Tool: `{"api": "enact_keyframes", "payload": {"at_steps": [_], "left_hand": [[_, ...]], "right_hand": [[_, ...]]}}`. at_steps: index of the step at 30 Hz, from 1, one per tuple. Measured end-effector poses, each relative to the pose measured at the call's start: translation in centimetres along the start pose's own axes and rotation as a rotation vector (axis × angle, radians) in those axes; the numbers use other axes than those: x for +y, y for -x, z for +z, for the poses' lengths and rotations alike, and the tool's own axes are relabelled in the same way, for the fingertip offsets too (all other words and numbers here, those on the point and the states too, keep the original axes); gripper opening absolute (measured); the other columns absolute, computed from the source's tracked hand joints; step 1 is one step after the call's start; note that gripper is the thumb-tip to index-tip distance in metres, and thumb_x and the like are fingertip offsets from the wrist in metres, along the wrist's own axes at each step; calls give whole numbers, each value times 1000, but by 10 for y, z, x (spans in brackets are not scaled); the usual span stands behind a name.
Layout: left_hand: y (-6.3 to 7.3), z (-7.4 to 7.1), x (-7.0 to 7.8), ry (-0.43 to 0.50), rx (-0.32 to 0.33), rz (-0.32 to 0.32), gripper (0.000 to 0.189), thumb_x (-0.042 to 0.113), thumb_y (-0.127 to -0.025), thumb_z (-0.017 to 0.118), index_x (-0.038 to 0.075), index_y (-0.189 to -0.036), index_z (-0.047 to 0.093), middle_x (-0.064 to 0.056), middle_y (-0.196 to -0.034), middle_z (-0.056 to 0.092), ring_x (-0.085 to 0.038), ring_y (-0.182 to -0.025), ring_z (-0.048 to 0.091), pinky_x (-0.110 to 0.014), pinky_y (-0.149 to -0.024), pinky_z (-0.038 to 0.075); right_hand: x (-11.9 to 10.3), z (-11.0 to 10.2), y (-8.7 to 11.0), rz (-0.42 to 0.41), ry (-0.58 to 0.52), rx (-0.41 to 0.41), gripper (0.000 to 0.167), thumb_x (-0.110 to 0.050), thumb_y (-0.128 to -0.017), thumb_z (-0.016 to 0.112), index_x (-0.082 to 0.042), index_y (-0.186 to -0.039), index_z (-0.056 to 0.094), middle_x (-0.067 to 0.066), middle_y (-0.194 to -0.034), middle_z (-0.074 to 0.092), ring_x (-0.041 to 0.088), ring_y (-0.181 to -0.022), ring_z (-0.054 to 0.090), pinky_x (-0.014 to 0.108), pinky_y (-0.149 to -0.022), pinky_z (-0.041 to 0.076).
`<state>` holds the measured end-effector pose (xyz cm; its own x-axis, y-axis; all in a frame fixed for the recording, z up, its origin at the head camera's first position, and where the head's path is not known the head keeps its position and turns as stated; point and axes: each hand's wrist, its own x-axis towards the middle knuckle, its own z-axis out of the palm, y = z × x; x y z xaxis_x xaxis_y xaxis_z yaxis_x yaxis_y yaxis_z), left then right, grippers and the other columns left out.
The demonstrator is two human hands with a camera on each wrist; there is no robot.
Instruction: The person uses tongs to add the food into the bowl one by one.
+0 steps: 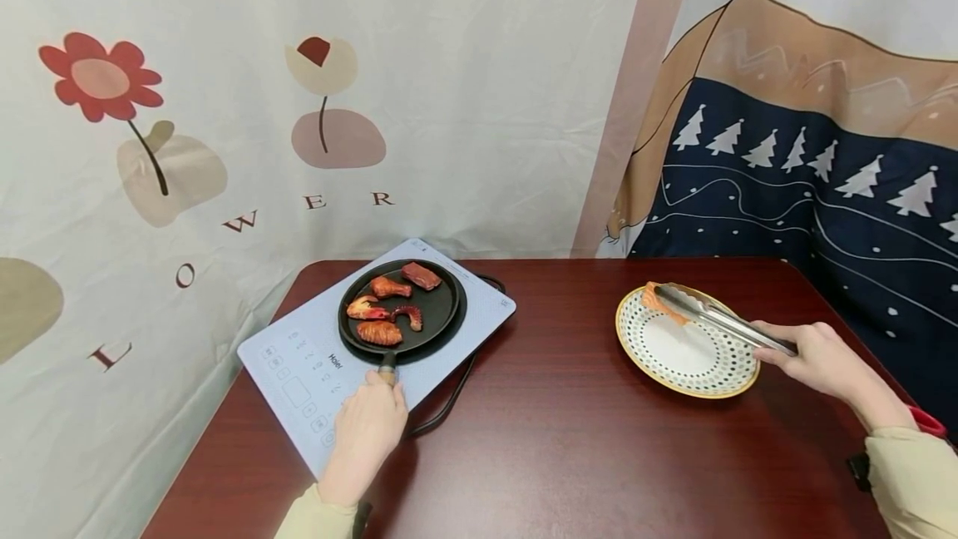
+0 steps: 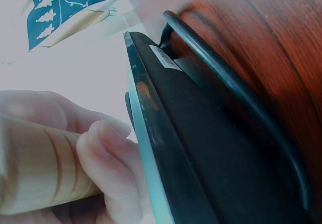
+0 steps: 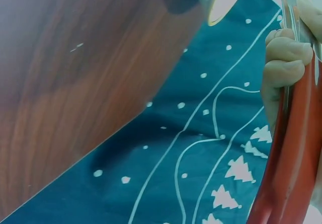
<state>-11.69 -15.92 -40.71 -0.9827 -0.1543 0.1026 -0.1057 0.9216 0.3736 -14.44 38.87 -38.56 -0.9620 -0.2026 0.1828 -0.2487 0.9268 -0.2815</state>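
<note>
My left hand (image 1: pixel 372 421) grips the wooden handle (image 2: pixel 45 166) of a black frying pan (image 1: pixel 437 318). The pan sits on a pale induction cooktop (image 1: pixel 277 364). Several pieces of food lie in it, among them a drumstick (image 1: pixel 391 287), a curled tentacle (image 1: pixel 409 316) and a browned, scored piece (image 1: pixel 379 333). My right hand (image 1: pixel 816 360) holds metal tongs (image 1: pixel 722 320), whose red handle (image 3: pixel 297 158) runs back past the wrist. Their tips are at an orange piece of food (image 1: pixel 653 299) over the left rim of a dotted plate (image 1: pixel 684 356); whether they pinch it I cannot tell.
A black cable (image 1: pixel 449 406) loops on the dark red table (image 1: pixel 554 439) beside the cooktop's right side. Behind the table hangs a pale curtain (image 1: pixel 479 106) with flower prints. Navy cloth (image 1: pixel 748 215) with white trees hangs at the right edge.
</note>
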Motion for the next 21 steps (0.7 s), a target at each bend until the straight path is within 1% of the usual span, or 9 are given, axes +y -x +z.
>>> {"api": "enact_keyframes", "payload": {"at_steps": [4, 5, 7, 10, 12, 14, 17, 21], "left_hand": [[0, 0, 0, 3, -10, -3, 31, 21, -92, 52, -9, -88, 46, -23, -68, 55, -41, -60, 59, -48, -50, 44], [0, 0, -1, 4, -11, -3, 31, 21, -92, 52, -9, -88, 46, -23, -67, 55, -40, -60, 59, -47, -50, 44], [0, 0, -1, 5, -13, -3, 31, 21, -92, 52, -9, -88, 46, -22, -67, 55, -40, -59, 59, -47, -50, 44], [1, 0, -1, 7, -13, -3, 31, 21, -92, 52, -9, -88, 46, -22, -67, 55, -40, -59, 59, -47, -49, 44], [1, -1, -1, 7, -13, -6, 31, 21, -92, 52, -9, -88, 46, -22, -67, 55, -40, -59, 59, -47, -49, 44], [1, -1, -1, 8, -13, -8, 31, 21, -92, 52, -9, -88, 46, -22, -67, 55, -40, -59, 59, -47, -49, 44], [1, -1, 0, 9, -17, -15, 31, 22, -93, 52, -8, -88, 46, -21, -67, 55, -39, -59, 59, -46, -49, 44], [1, -1, 0, 6, -21, -14, 31, 22, -93, 52, -8, -87, 46, -20, -66, 54, -37, -58, 58, -45, -49, 43]], "right_hand": [[-8, 0, -7, -44, -1, 15, 50, -21, -82, 73, 7, -121, 60, -9, -57, 33, -2, -50, 29, 20, -48, 28], [-11, 0, -9, -55, -4, 14, 50, -21, -82, 73, 7, -121, 60, -9, -58, 37, -2, -51, 30, 20, -48, 28], [-17, -2, -14, -68, -9, 9, 50, -23, -82, 73, 7, -120, 61, -4, -62, 51, -2, -55, 34, 20, -49, 29], [-28, -3, -23, -80, -20, -5, 50, -24, -82, 73, 6, -121, 61, 1, -69, 61, 1, -59, 38, 21, -49, 30], [-36, -2, -30, -92, -32, -6, 49, -23, -82, 73, 5, -120, 61, 0, -68, 61, 1, -58, 39, 20, -49, 31], [-45, -1, -37, -103, -47, -15, 48, -23, -83, 73, 5, -120, 62, -4, -63, 54, 2, -55, 38, 20, -48, 32], [-58, 3, -50, -125, -74, -33, 47, -22, -84, 71, 5, -121, 61, -3, -67, 55, 3, -55, 40, 20, -49, 34], [-78, 9, -69, -161, -116, -63, 43, -22, -85, 70, 0, -122, 62, 0, -74, 60, 6, -57, 44, 21, -49, 36]]}}
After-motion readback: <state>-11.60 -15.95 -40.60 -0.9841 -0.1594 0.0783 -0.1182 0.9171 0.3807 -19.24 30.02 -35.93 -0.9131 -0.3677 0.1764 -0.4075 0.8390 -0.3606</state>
